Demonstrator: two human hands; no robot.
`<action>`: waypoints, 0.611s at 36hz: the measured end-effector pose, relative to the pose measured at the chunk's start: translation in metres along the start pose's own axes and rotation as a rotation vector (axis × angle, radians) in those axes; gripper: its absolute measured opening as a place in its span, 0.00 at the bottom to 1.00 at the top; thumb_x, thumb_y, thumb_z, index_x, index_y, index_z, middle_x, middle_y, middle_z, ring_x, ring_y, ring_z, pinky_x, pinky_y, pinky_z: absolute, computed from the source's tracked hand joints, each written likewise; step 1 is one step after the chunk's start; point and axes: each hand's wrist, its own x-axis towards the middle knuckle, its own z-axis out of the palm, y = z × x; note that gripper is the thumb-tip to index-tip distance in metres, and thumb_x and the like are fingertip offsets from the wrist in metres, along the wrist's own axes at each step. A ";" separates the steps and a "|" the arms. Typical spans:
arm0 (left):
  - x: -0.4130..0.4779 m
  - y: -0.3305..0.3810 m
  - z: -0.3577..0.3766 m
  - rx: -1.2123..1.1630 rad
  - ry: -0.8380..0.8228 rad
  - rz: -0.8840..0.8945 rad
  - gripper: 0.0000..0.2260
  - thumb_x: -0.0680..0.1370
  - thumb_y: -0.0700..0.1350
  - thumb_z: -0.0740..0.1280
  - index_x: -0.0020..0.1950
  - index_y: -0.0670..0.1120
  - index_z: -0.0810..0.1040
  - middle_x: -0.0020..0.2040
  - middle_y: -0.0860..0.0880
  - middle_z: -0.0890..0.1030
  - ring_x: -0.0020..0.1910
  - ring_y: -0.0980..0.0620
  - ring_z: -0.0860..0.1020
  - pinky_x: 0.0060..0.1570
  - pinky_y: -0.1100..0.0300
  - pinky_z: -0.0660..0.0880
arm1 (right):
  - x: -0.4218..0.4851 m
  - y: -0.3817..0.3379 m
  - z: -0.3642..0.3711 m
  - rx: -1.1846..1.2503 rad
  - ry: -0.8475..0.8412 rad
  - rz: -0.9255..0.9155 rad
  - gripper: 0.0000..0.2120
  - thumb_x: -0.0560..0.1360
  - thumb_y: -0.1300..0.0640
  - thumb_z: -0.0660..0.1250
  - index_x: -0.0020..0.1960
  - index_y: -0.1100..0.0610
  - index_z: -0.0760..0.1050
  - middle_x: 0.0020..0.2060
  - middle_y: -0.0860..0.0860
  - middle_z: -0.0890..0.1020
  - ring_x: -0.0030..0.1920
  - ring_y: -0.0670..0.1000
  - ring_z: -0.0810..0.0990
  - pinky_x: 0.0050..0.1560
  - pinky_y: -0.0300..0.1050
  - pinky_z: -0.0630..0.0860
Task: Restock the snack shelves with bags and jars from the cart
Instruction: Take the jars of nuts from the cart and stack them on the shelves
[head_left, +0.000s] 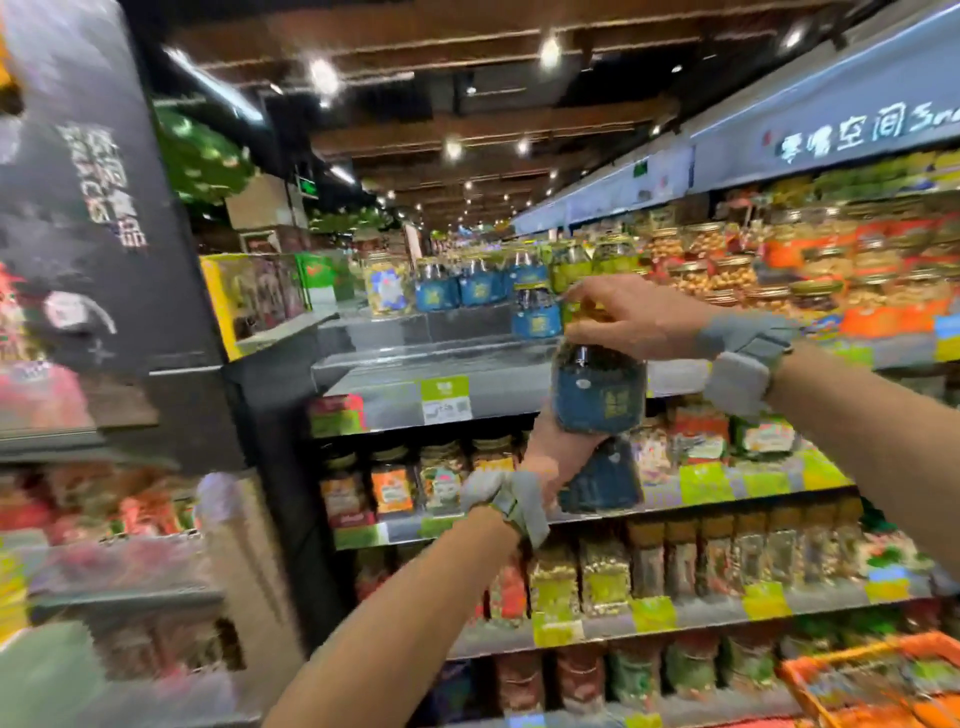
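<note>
The left hand (545, 457) wraps a lower jar (600, 475), seemingly in reserve, while the right hand (628, 317) pinches the lid of the upper jar (597, 387), raised towards the bare shelf ledge (415, 358) beside matching jars (441, 291).

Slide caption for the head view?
Right hand grips blue-labelled jar from above; left hand holds second jar below, at snack shelves.

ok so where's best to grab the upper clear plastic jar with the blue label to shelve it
By its lid, from above. The upper clear plastic jar hangs nearly upright, neck narrower than its wide body, and the right hand grips round that top. The left hand holds a second blue-labelled jar just below, so coming from underneath looks blocked.
</note>
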 end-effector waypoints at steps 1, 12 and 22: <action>-0.002 -0.002 -0.017 -0.008 0.022 0.018 0.37 0.61 0.63 0.76 0.67 0.50 0.78 0.63 0.50 0.82 0.63 0.50 0.79 0.61 0.56 0.75 | 0.009 -0.014 0.002 0.002 0.023 -0.017 0.26 0.79 0.37 0.61 0.69 0.53 0.71 0.63 0.55 0.76 0.59 0.55 0.74 0.58 0.52 0.73; 0.011 -0.004 -0.130 -0.017 0.094 0.003 0.24 0.69 0.47 0.80 0.63 0.47 0.79 0.56 0.47 0.84 0.55 0.46 0.82 0.57 0.49 0.79 | 0.065 -0.096 0.007 0.036 0.059 -0.145 0.26 0.75 0.33 0.63 0.65 0.50 0.74 0.54 0.49 0.79 0.53 0.51 0.76 0.55 0.50 0.75; 0.073 0.046 -0.217 -0.017 0.369 0.073 0.36 0.63 0.66 0.78 0.63 0.56 0.68 0.59 0.47 0.80 0.56 0.46 0.80 0.59 0.48 0.78 | 0.161 -0.070 -0.039 -0.151 0.367 -0.100 0.38 0.75 0.27 0.56 0.72 0.54 0.67 0.60 0.60 0.74 0.63 0.62 0.66 0.66 0.59 0.64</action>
